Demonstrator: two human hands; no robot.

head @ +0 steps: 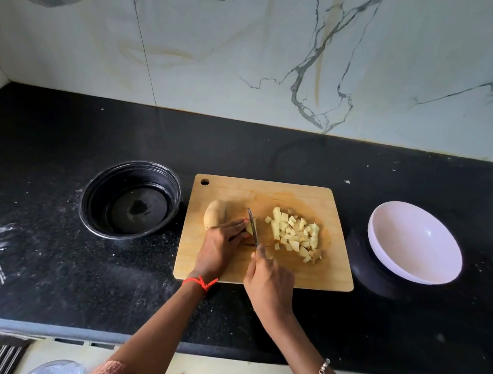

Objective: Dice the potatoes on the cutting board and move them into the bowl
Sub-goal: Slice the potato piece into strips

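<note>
Dicing is the step in hand, judged from the head view. The right hand [268, 281] is closed round the handle of the knife [252, 224], and the handle itself is hidden inside the grip. The blade stands edge-down on the cutting board [314, 200], right against the cut end of the potato [217, 217].

The left hand [220, 245] lies on top of that potato and presses it down. Its fingers run fairly straight toward the blade, with the tips just beside the steel. This is the point of concern. The tips are better tucked back, so that the knuckles guide the blade. The cut should go straight down, and the potato should be kept from rolling on its rounded side.

The uncut part of the potato shows beyond the left hand, toward the far left of the board. A heap of diced pieces [295, 235] lies on the board to the right of the blade, near the right hand but clear of it. None of the pieces has been moved yet.

The white bowl [414, 243] stands empty on the bench [43, 286], off the board's right edge and nearest the heap. It is judged the likely destination. A black bowl [130, 199] stands just off the board's left edge.
</note>
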